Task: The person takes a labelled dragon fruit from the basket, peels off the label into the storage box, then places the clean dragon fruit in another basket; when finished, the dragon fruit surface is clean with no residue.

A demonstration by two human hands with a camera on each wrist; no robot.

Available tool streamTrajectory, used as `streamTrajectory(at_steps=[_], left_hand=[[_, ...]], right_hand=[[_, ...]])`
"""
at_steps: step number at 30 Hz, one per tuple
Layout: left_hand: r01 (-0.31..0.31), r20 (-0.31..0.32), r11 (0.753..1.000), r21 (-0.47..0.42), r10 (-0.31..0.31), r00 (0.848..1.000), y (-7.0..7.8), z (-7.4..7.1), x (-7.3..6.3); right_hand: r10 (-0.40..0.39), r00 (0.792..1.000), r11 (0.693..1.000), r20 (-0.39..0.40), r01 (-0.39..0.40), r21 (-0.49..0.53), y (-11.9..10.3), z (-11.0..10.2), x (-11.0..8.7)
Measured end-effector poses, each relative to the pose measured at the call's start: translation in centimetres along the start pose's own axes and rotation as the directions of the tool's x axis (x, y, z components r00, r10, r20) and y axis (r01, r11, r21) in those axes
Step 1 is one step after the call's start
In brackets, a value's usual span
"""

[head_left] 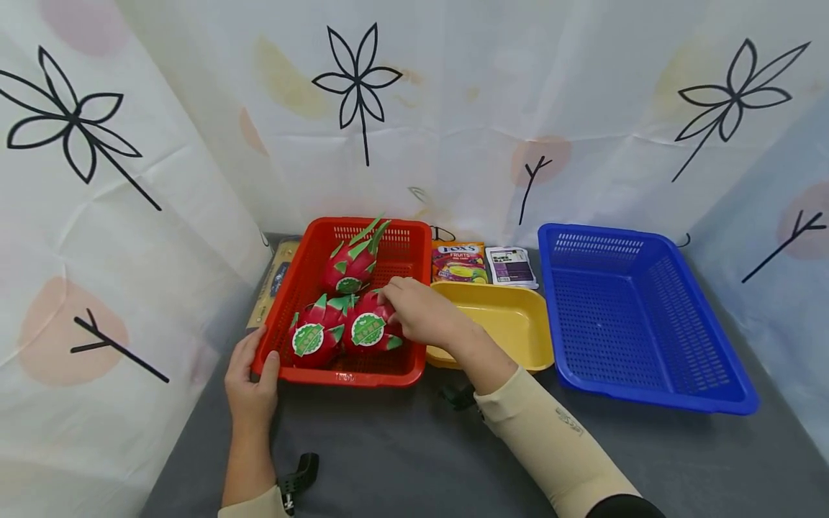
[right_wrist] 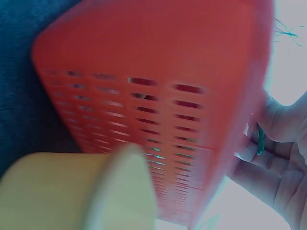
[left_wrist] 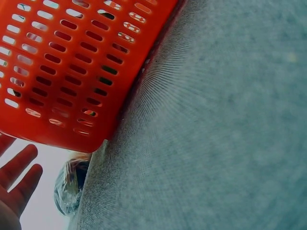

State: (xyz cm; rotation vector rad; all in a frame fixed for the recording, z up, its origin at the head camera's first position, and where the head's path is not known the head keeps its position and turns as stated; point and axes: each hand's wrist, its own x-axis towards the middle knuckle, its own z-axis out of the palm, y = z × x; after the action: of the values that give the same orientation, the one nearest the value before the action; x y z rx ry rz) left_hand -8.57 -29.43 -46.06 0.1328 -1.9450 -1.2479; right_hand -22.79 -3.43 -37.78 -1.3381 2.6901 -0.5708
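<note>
Three red dragon fruits lie in the red basket (head_left: pixel 275 324). One dragon fruit (head_left: pixel 350 266) is at the back, and another dragon fruit (head_left: pixel 311 338) sits front left. My right hand (head_left: pixel 421 309) reaches over the basket's right rim and holds the front-right dragon fruit (head_left: pixel 368 329) by its upper right side. Curled fingers of that hand (right_wrist: pixel 280 158) show past the rim in the right wrist view, around a green tip. At the front left corner, my left hand (head_left: pixel 252 381) touches the basket; its spread, fairly straight fingers (left_wrist: pixel 21 167) show beside the wall.
A yellow tray (head_left: pixel 512 324) stands right of the red basket, partly under my right forearm. Farther right is a blue basket (head_left: pixel 615 331). Behind the tray lie a Fox's candy bag (head_left: pixel 458 262) and a white packet (head_left: pixel 512 267). A tan package (head_left: pixel 272 284) is at far left.
</note>
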Motion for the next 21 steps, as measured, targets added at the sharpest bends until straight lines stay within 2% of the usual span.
streamTrajectory(at_steps=[4,7,13,16,19,21], left_hand=[[0.009,-0.001,1.000,0.008,-0.009,1.000,0.2,-0.2,0.0],[0.006,0.000,1.000,-0.002,-0.006,1.000,-0.3,-0.2,0.1],[0.009,-0.005,1.000,-0.010,-0.009,1.000,-3.6,0.0,0.1],[0.019,-0.003,1.000,-0.015,-0.019,1.000,-4.6,-0.2,0.1],[0.024,-0.003,1.000,-0.018,-0.024,1.000,-4.5,-0.3,0.0],[0.023,-0.006,1.000,-0.017,-0.023,1.000,-3.9,-0.3,0.0]], right_hand=[[0.007,0.999,1.000,-0.041,-0.006,0.008,-0.5,-1.5,-0.6],[0.021,0.997,0.999,-0.080,-0.018,0.036,-0.9,-2.6,-1.2],[0.054,0.984,0.993,-0.171,-0.035,0.112,-1.5,-4.5,-3.1],[0.041,0.975,0.991,-0.217,-0.012,0.131,-1.6,-5.2,-4.2],[0.026,0.966,0.990,-0.259,0.011,0.141,-1.6,-5.8,-5.5],[0.033,0.960,0.988,-0.278,0.010,0.152,-1.6,-6.1,-6.6]])
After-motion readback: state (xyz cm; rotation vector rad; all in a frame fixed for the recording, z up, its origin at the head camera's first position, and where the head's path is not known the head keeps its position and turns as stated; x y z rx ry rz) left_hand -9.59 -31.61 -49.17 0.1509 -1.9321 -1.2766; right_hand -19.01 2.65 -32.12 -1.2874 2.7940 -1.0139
